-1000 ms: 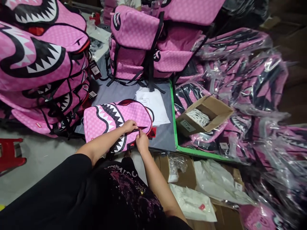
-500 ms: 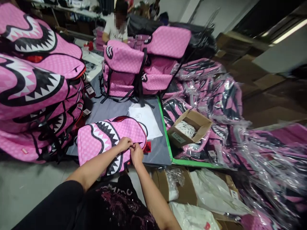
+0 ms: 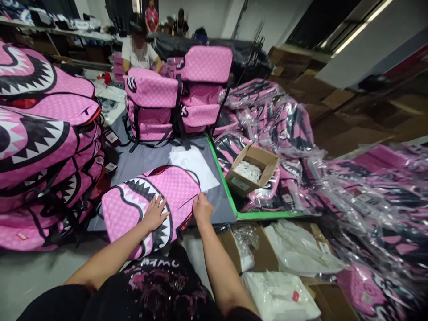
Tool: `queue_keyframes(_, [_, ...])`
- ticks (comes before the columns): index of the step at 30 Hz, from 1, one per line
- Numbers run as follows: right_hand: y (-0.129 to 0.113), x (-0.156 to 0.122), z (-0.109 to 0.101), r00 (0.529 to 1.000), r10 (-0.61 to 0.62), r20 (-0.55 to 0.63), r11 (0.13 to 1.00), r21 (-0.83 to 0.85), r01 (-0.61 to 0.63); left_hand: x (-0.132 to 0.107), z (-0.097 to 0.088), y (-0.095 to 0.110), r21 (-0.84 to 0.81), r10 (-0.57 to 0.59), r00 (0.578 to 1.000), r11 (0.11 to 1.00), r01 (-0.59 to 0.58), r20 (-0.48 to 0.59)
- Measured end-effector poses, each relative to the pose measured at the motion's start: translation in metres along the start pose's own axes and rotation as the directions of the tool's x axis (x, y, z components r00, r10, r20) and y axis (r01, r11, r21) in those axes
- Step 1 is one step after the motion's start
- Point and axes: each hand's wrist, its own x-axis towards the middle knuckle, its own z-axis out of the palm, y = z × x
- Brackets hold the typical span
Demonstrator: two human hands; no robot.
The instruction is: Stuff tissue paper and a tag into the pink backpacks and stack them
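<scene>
A pink backpack [image 3: 182, 180] lies face up and slantwise on the gray tabletop [image 3: 222, 211], directly beneath my hands. The fingers of my left hand [image 3: 155, 214] are spread wide and flat across its printed shark teeth. The fingers of my right hand [image 3: 202, 209] are curled closed on the bag's right-hand edge, just beside a dark slit in the pink; their tips are hidden from me. White paper [image 3: 199, 167] lies just beyond the bag, and more backpacks [image 3: 50, 196] are piled to my left.
</scene>
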Motion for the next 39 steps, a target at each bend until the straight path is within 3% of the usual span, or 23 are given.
queue_keyframes(2, [-0.006, 0.004, -0.001, 1.000, -0.001, 0.026, 1.000, -0.017, 0.001, 0.003, 0.000, 0.001, 0.027, 0.001, 0.999, 1.000, -0.002, 0.037])
queue_keyframes(4, [-0.013, -0.002, 0.002, 0.994, -0.084, 0.074, 0.996, -0.011, 0.085, 0.007, 0.001, 0.002, 0.045, 0.001, 0.997, 0.999, -0.004, 0.072])
queue_keyframes(6, [-0.013, -0.017, 0.006, 0.968, -0.221, 0.118, 0.974, 0.079, 0.212, 0.008, 0.000, 0.004, 0.057, -0.006, 0.995, 0.998, 0.000, 0.095])
queue_keyframes(8, [-0.005, -0.040, 0.008, 0.952, -0.293, 0.089, 0.936, 0.232, 0.266, 0.003, -0.002, 0.007, 0.070, -0.015, 0.995, 0.998, 0.008, 0.103])
queue_keyframes(11, [0.015, -0.081, 0.012, 0.974, -0.227, 0.015, 0.876, 0.440, 0.197, -0.011, -0.004, 0.015, 0.087, -0.018, 0.995, 0.996, 0.009, 0.101])
queue_keyframes(16, [0.022, -0.137, 0.027, 0.963, -0.141, 0.230, 0.835, 0.550, -0.009, -0.042, 0.001, 0.032, 0.120, 0.019, 0.996, 0.992, -0.029, 0.088])
queue_keyframes(18, [0.017, -0.145, 0.032, 0.959, -0.063, 0.276, 0.797, 0.592, -0.118, -0.052, 0.004, 0.038, 0.140, 0.044, 0.997, 0.989, -0.053, 0.067])
queue_keyframes(20, [0.014, -0.146, 0.036, 0.950, -0.088, 0.301, 0.754, 0.643, -0.134, -0.057, 0.010, 0.041, 0.165, 0.065, 0.996, 0.984, -0.073, 0.053])
queue_keyframes(23, [0.022, -0.137, 0.038, 0.926, -0.259, 0.275, 0.815, 0.577, 0.057, -0.057, 0.021, 0.038, 0.176, 0.066, 0.996, 0.982, -0.075, 0.057])
queue_keyframes(26, [0.042, -0.115, 0.033, 0.865, -0.462, 0.196, 0.867, 0.304, 0.395, -0.056, 0.032, 0.028, 0.148, 0.079, 0.996, 0.985, -0.084, 0.042])
queue_keyframes(28, [0.058, -0.088, 0.025, 0.840, -0.521, 0.151, 0.854, 0.100, 0.511, -0.058, 0.038, 0.021, 0.119, 0.085, 0.996, 0.989, -0.088, 0.029])
queue_keyframes(31, [0.075, -0.036, 0.009, 0.882, -0.462, 0.092, 0.878, -0.097, 0.469, -0.061, 0.044, 0.013, 0.092, 0.085, 0.996, 0.992, -0.087, 0.028])
queue_keyframes(34, [0.075, 0.007, -0.008, 0.922, -0.368, 0.122, 0.908, -0.167, 0.384, -0.063, 0.047, 0.012, 0.082, 0.092, 0.995, 0.992, -0.095, 0.033])
queue_keyframes(39, [0.062, 0.031, -0.051, 0.883, -0.440, 0.166, 0.868, -0.174, 0.465, -0.068, 0.036, 0.010, 0.017, 0.097, 0.995, 0.995, -0.097, 0.032])
